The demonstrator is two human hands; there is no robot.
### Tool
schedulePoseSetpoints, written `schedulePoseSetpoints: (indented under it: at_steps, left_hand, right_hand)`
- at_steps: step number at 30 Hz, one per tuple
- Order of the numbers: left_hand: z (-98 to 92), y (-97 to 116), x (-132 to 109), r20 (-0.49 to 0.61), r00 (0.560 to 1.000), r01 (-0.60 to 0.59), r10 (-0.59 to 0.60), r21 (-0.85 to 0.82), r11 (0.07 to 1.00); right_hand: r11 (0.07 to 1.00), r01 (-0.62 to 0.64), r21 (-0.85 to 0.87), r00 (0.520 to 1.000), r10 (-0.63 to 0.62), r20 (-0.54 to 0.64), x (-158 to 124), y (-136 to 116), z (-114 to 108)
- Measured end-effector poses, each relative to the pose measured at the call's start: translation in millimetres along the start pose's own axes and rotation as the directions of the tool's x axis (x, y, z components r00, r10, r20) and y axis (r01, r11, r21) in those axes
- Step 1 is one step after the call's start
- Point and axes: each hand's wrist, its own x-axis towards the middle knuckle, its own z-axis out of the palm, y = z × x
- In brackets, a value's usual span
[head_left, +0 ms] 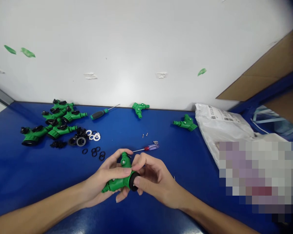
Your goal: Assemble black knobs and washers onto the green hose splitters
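Green plastic forms the branched connector (pixel 120 184) held above the near middle of the blue counter (pixel 122 130). The left hand (pixel 104 177) clasps its body, thumb laid on top; the right hand (pixel 158 182) is clamped on its wide end, thumb against the black ring (pixel 132 182). Both hands meet at this piece.

Just beyond lies a small screwdriver (pixel 151 147) with a red and clear purplish handle, near some loose screws (pixel 143 136). Farther back are 2 more green connectors, 1 near the wall (pixel 122 65) and 1 beside the white plastic bag (pixel 206 126). That bag carries a printed label (pixel 226 115), its writing too small to read. At left, black-knobbed green fittings (pixel 39 132) are heaped near white washers (pixel 97 136) and black O-rings (pixel 102 155).
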Motion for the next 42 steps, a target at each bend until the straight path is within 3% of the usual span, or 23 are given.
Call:
schedulePoseSetpoints:
  at_steps: [10,14,17,23,30,42]
  left_hand:
    - [-3.4,-6,-2,-0.005,0.999,-0.053,0.053,0.023,0.998]
    - [-5.3,-8,-2,0.016,0.994,-0.108,0.107,0.035,0.994]
    - [-6.6,-9,-3,0.018,0.991,-0.133,0.132,0.061,0.989]
    - [-6.5,-8,-3,-0.012,0.989,-0.147,0.149,0.098,0.984]
    - [-0.6,-4,-4,-0.003,0.989,-0.148,0.15,0.126,0.981]
    - [-4.3,-1,-3,-0.025,0.985,-0.163,0.169,0.169,0.972]
  right_hand:
    - [0.998,-0.046,-0.045,0.999,0.046,-0.006,0,-4,0]
    - [0.999,0.011,0.036,0.999,-0.013,0.048,0,-5,0]
    - [0.999,0.045,-0.005,0.998,-0.045,0.048,0,-3,1]
    - [0.997,0.021,-0.068,1.0,-0.021,-0.005,0,1,-1]
    - [0.999,-0.009,-0.032,1.0,0.009,0.025,2,-4,-10]
    - [0.996,0.056,-0.07,0.998,-0.056,0.003,5,0,-8]
